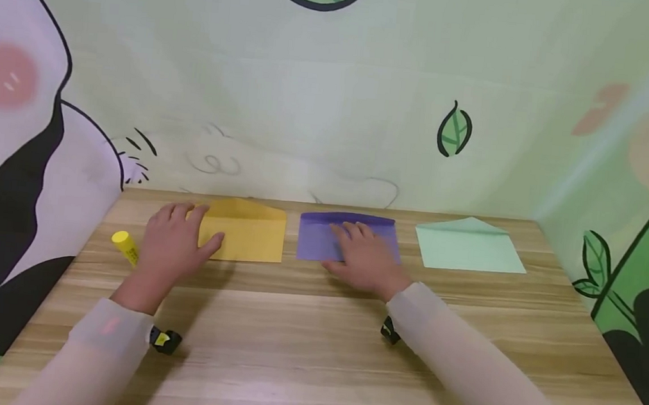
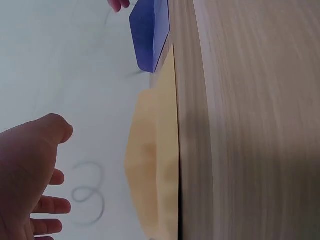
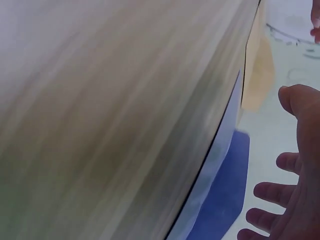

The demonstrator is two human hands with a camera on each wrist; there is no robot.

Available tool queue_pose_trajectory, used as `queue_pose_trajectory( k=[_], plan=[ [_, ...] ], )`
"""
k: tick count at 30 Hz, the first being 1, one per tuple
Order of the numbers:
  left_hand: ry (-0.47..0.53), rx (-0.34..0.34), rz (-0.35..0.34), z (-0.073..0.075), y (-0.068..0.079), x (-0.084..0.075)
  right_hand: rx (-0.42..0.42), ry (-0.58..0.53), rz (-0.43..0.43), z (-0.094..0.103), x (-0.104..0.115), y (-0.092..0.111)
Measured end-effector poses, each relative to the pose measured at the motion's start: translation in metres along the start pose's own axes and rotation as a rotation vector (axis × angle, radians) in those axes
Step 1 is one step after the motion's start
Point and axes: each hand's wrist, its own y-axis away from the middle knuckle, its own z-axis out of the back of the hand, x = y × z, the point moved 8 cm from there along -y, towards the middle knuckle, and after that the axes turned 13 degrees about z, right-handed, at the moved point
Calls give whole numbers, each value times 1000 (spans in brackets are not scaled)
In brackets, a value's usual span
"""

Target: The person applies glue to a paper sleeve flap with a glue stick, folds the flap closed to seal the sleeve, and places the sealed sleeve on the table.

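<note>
Three paper envelopes with raised flaps lie in a row along the table's back edge: a yellow envelope (image 1: pixel 248 238), a purple envelope (image 1: pixel 312 243) and a mint green envelope (image 1: pixel 471 247). My left hand (image 1: pixel 176 241) is over the left end of the yellow one, thumb spread. Over the purple one is my right hand (image 1: pixel 368 258), covering part of it. Both wrist views show a gap between each hand and the paper, with relaxed fingers and nothing held. In the left wrist view, the flap of the yellow envelope (image 2: pixel 167 150) stands up from its body.
A yellow glue stick (image 1: pixel 125 246) lies left of my left hand, partly hidden by it. The wooden table (image 1: pixel 287 360) meets a printed cloth backdrop (image 1: pixel 333 100) behind the envelopes. A small black device (image 1: pixel 165 340) is strapped at my left wrist.
</note>
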Motion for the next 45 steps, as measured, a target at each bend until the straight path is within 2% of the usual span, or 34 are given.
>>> queue_pose_trajectory(
  k=[8,16,21,25,29,39,45],
  plan=[
    [-14,-8,13,10,6,16,-2,20,75,-16,41,-21],
    [-17,-34,67,18,8,43,-20,-49,136,-16,72,-36],
    [-34,-79,60,22,10,55,-18,-62,133,-14,79,-40],
    [-48,-86,102,25,12,69,-10,-90,145,-15,85,-42],
    [-67,-69,148,25,15,80,-11,-95,153,-19,87,-43],
    [-95,-57,174,23,17,97,-11,-105,152,-25,84,-43],
    [-102,4,206,17,17,108,0,-102,155,-27,86,-45]
  ],
)
